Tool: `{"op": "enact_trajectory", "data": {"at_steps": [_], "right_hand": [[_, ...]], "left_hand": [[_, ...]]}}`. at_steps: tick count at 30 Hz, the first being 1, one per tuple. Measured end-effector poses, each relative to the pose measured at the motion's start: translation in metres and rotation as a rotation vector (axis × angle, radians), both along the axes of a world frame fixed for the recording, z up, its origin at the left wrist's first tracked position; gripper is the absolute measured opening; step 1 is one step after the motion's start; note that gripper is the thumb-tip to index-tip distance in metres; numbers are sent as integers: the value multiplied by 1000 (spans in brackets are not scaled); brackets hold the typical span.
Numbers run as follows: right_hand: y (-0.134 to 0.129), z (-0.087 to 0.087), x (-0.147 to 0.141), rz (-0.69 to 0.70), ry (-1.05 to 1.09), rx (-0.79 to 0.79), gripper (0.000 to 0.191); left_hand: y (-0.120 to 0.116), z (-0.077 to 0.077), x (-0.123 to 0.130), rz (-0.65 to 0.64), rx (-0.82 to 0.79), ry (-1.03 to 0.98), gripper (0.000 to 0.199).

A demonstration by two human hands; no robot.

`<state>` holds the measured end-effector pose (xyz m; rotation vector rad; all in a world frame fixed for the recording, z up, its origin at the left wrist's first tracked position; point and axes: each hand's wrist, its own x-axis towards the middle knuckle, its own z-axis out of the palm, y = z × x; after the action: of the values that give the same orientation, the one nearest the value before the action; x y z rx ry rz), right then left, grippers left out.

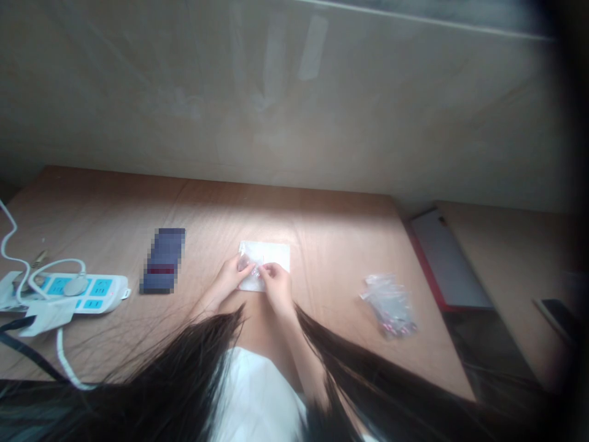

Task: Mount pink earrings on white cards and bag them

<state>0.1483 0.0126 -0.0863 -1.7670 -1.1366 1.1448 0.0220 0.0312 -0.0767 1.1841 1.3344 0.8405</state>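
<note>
Both hands meet over a white square sheet (279,255) on the table. Between them is what looks like a small clear plastic bag (256,271), shiny and partly covered by the fingers. My left hand (230,274) pinches it from the left, thumb pointing inward. On the opposite side, my right hand (278,283) is closed with thumb and forefinger at the bag's edge. Whatever lies inside the bag is too small to make out. Off to the right rests a pile of clear plastic bags (389,301) with small reddish bits at its lower end.
A dark blue pixelated phone-shaped object (163,261) lies left of the hands. Further left, a white power strip (108,293) has a plug and cables. The wooden table (322,233) backs onto a wall. Beyond its right edge, a red-edged board (453,264) leans near another table.
</note>
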Motion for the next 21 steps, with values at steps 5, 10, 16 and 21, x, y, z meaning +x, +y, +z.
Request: {"op": "enact_trajectory", "data": {"at_steps": [5, 10, 16, 21], "right_hand": [[1, -1, -2, 2, -18, 6, 21], [1, 2, -2, -15, 4, 8, 23], [0, -1, -2, -51, 71, 36, 23], [-1, -2, -1, -56, 181, 68, 25]], "left_hand": [[1, -5, -3, -24, -4, -2, 24], [3, -8, -7, -71, -48, -87, 28], [4, -9, -4, -125, 22, -44, 24], [4, -2, -2, -104, 48, 9, 23]]}}
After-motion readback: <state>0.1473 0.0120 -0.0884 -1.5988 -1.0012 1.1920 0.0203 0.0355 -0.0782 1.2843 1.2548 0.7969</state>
